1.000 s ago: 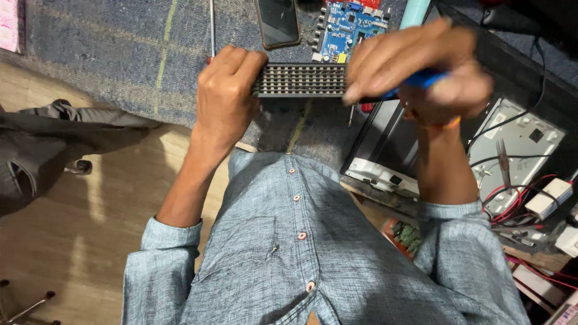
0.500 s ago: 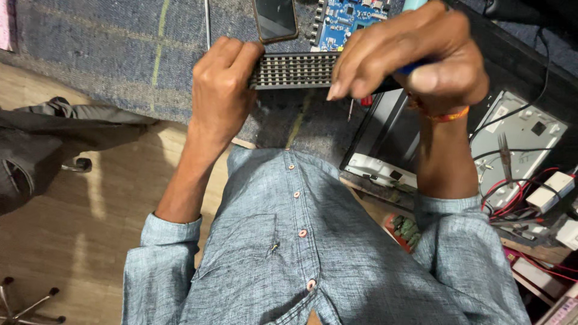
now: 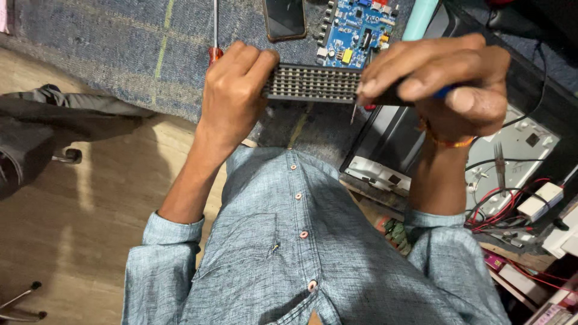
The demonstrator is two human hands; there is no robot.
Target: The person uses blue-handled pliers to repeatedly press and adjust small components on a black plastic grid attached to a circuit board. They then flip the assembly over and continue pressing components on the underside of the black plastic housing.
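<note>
My left hand (image 3: 233, 96) grips the left end of a black LED dot-matrix panel (image 3: 313, 84) held level in front of my chest. My right hand (image 3: 442, 81) is closed around a blue-handled screwdriver (image 3: 444, 91). Its thin metal tip (image 3: 353, 113) points down at the panel's right end. Most of the handle is hidden inside my fingers. An orange thread band (image 3: 442, 141) circles my right wrist.
On the blue mat (image 3: 120, 48) lie a red-handled screwdriver (image 3: 215, 36), a phone (image 3: 284, 18) and a blue circuit board (image 3: 355, 30). An opened device chassis (image 3: 512, 156) with red and black wires (image 3: 500, 210) sits at right. Wooden floor (image 3: 78, 229) lies at left.
My right hand has shifted a little to the right along the panel, and the screwdriver tip now shows below its right end. My left hand keeps its hold.
</note>
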